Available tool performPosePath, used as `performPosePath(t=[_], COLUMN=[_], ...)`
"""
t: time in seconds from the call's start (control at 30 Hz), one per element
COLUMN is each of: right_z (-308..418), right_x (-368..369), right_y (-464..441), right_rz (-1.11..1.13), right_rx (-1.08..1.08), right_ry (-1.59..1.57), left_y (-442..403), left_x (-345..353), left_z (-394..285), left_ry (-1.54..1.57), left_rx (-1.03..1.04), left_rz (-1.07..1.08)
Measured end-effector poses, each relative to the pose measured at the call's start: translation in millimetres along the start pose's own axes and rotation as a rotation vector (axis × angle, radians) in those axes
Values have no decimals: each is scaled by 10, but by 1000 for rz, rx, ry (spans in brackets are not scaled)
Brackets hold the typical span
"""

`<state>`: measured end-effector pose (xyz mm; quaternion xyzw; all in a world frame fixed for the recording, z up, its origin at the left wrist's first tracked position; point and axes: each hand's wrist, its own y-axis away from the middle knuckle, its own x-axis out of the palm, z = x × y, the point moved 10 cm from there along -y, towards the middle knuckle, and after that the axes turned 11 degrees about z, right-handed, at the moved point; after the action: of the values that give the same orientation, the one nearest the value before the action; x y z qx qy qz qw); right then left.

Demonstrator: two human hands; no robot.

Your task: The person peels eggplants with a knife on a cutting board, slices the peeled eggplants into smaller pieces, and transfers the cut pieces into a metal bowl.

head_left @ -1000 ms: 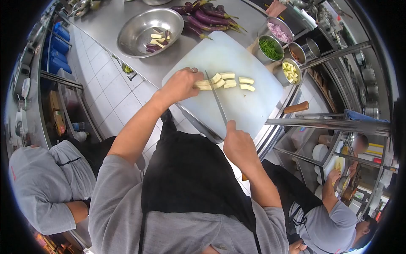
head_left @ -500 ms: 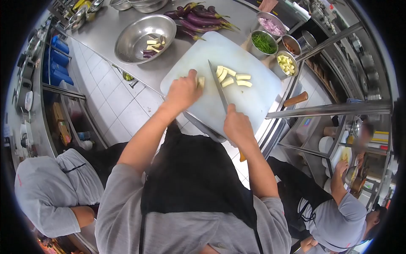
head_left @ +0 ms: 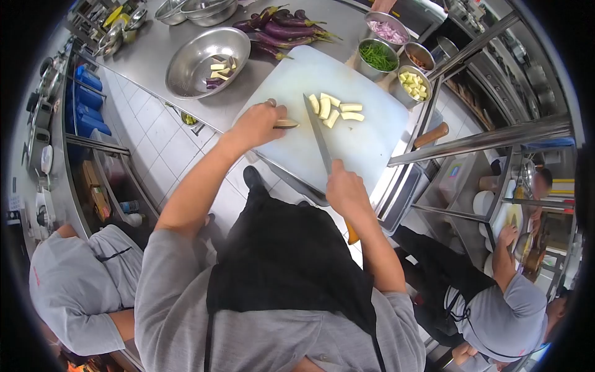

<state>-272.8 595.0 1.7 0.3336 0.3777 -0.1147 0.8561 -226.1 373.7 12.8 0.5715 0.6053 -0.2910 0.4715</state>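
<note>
My left hand [head_left: 255,124] is closed around a piece of eggplant [head_left: 286,124] at the left side of the white cutting board [head_left: 372,133]. Dark skin shows along that piece, with a pale tip pointing right. In my right hand [head_left: 346,191] is a kitchen knife [head_left: 318,137], its blade lying low over the board and pointing away from me. Just right of the blade are several pale eggplant sticks [head_left: 325,108]. Beyond my left hand, a steel bowl [head_left: 180,71] contains cut eggplant pieces [head_left: 218,74], some with purple skin.
Whole eggplants [head_left: 285,31] lie behind the board. Steel containers at the right hold chopped green herbs [head_left: 378,57], sliced onion [head_left: 385,31] and pale cubes [head_left: 413,85]. A metal rail [head_left: 483,144] runs right of the board. Co-workers stand on the left [head_left: 80,291] and right [head_left: 502,316].
My left hand has drawn left with the eggplant piece, which has turned so its dark skin shows. The knife remains beside the cut sticks, and the view has shifted slightly.
</note>
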Motion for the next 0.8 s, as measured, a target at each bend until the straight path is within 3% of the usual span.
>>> performPosePath(t=[0.1, 0.2, 0.8], right_z=[80, 158, 308], right_x=[46, 78, 63], right_y=[12, 10, 187], right_rz=[1, 16, 7], right_rx=[-38, -70, -109], right_ry=[-8, 8, 85], left_y=[65, 164, 230], left_x=[42, -49, -61], left_z=[56, -31, -77], left_ry=[25, 72, 96], left_rx=[-116, -96, -16], left_rz=[-101, -225, -323])
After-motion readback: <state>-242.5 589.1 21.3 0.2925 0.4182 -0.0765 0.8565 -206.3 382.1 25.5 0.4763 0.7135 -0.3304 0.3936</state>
